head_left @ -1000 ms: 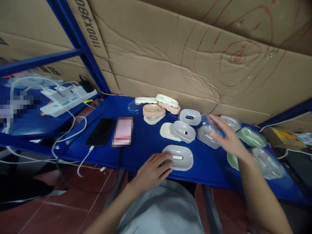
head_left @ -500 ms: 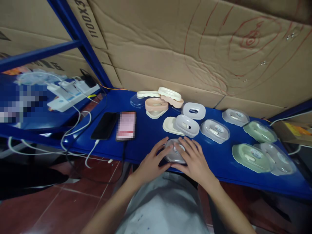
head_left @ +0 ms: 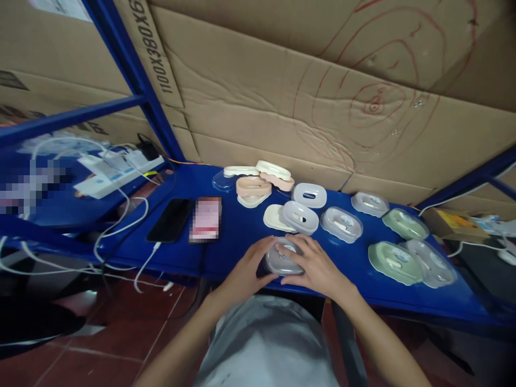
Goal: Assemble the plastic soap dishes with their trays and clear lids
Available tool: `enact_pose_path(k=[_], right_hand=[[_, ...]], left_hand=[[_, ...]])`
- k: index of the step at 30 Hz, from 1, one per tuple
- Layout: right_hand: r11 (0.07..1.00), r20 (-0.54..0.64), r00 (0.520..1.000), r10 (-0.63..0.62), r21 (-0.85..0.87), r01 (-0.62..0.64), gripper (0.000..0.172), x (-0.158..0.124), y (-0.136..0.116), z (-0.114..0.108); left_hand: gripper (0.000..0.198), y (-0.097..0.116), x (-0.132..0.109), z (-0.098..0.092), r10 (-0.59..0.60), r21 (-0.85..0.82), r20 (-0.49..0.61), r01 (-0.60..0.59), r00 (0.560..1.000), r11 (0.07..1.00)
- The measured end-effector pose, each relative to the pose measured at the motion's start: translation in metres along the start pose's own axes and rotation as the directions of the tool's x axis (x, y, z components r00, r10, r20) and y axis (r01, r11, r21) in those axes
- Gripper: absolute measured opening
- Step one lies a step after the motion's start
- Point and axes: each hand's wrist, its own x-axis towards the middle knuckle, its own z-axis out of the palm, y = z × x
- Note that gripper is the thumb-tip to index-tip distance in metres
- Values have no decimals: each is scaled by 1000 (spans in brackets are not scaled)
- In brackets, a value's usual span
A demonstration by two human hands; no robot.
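Observation:
A grey soap dish with a clear lid and a round sticker (head_left: pixel 277 259) sits at the front edge of the blue table, between my hands. My left hand (head_left: pixel 250 267) wraps its left side, thumb at the near edge and fingers along the far side. My right hand (head_left: pixel 316 263) grips the right side, with fingers lying over the lid. Just beyond are a grey soap tray (head_left: pixel 297 217) and a cream piece (head_left: pixel 274 218) partly under it. Another grey tray (head_left: pixel 309 195) lies behind. A lidded grey soap dish (head_left: pixel 342 224) rests to the right.
Several lidded dishes, including a green one (head_left: pixel 397 263), stand at the right. Peach parts (head_left: pixel 253 187) and cream parts (head_left: pixel 274 170) are stacked at the back. Two phones, one black (head_left: pixel 169 220), lie left with cables near a power strip (head_left: pixel 116 174). Cardboard (head_left: pixel 250 107) walls the back.
The view has shifted, so the table items appear slightly lower and further left. My left fingers have moved off the lid's top to the dish's side. My right hand stays on the lid.

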Motion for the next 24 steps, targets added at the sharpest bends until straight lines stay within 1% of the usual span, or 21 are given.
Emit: enact_pose_path(k=[3, 6, 9, 11, 13, 14, 15, 16, 18, 19, 20, 21, 23, 24], right_hand=[[1000, -3, 1000, 8, 1, -8, 80, 0, -2, 2], [999, -13, 999, 31, -29, -31, 75, -5, -3, 10], [999, -10, 1000, 14, -38, -14, 77, -11, -1, 17], [999, -20, 1000, -20, -25, 20, 78, -17, 3, 14], [999, -83, 996, -31, -16, 30, 77, -25, 15, -1], [1000, -135, 991, -12, -18, 10, 76, -30, 26, -13], [999, -196, 980, 30, -26, -36, 75, -36, 39, -27], [993, -262, 960, 95, -44, -111, 74, -43, 57, -42], [946, -383, 888, 256, -90, -311, 74, -58, 102, -71], [913, -429, 850, 305, -124, -390, 75, -66, 127, -83], [870, -434, 823, 366, -156, -468, 76, -73, 152, -92], [831, -402, 811, 425, -183, -525, 78, -80, 176, -98], [774, -303, 793, 528, -212, -596, 79, -91, 216, -100], [765, -249, 793, 556, -219, -605, 79, -95, 230, -96]], left_hand=[[91, -1, 0, 1, 2, -5, 0, -2, 1000, 1000], [88, -3, -1, 2, 1, -7, 8, -1, 1000, 1000], [86, -2, -1, 1, 8, -6, 47, -8, 999, 1000], [87, 0, -1, 0, 11, -2, 76, -11, 997, 1000], [86, 3, -1, -2, 7, 2, 77, -7, 997, 1000], [84, 5, -1, -3, 3, 4, 69, -4, 998, 1000], [80, 7, -1, -3, -1, 8, 57, 1, 998, 1000], [77, 8, -1, -3, -7, 14, 47, 6, 999, 1000], [69, 9, 0, -2, -22, 39, 36, 21, 999, 999], [66, 10, 0, -1, -30, 57, 33, 29, 999, 998], [63, 10, 0, 1, -37, 77, 30, 35, 999, 996], [61, 10, 0, 2, -39, 95, 28, 37, 999, 995], [56, 9, 0, 5, -40, 122, 31, 36, 999, 992], [54, 9, -1, 6, -36, 131, 32, 32, 999, 991]])
